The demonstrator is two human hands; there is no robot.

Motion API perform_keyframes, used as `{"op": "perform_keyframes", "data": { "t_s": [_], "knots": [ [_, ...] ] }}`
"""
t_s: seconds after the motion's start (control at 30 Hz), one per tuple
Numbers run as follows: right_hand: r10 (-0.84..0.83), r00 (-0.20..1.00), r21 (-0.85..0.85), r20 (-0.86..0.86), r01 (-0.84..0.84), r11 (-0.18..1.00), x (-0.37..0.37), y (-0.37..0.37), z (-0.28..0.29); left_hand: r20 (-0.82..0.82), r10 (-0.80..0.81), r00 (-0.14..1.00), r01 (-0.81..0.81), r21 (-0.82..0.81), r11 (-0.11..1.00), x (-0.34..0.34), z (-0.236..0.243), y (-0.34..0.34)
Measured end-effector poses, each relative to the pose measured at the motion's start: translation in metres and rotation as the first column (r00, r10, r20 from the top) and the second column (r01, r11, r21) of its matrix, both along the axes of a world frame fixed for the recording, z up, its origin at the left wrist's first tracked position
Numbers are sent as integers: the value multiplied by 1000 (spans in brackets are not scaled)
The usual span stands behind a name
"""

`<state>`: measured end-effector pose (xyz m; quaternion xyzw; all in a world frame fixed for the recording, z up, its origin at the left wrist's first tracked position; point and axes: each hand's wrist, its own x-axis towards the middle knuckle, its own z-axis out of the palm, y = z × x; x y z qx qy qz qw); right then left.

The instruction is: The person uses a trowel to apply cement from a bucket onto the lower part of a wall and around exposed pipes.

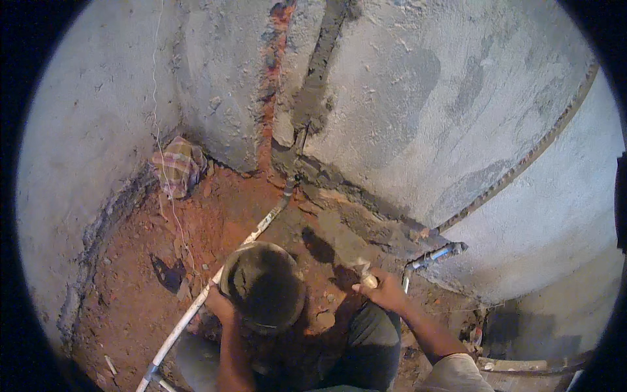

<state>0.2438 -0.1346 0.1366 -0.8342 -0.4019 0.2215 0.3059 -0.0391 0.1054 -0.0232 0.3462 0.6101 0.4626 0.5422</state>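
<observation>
Left hand (221,306) grips the bowl (274,323) by its left side, lower centre of frame; right hand (386,292) closed on trowel (368,280), right of it. One-sided hold could tip bowl; careless swing could knock the white pipe (189,313) alongside.

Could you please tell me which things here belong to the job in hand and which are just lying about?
Likely in use:
round bowl, held at its side by the left hand
trowel-like tool, in the right hand

Apparently just lying about:
checked cloth, in the corner
dark scrap, on the soil
</observation>
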Motion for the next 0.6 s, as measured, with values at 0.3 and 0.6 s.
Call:
{"op": "perform_keyframes", "data": {
  "t_s": [0.3, 0.6],
  "knots": [
    [-44, 993, -233, 111, 70, 970, 79, 54, 1, -102, -8, 995, 31, 229, 973, -11, -31, 6],
    [225, 775, -381, 590, 22, 924, 117, 68, 39, 127, 5, 992, -28, 180, 983, 14, 19, -9]
  ]
}}
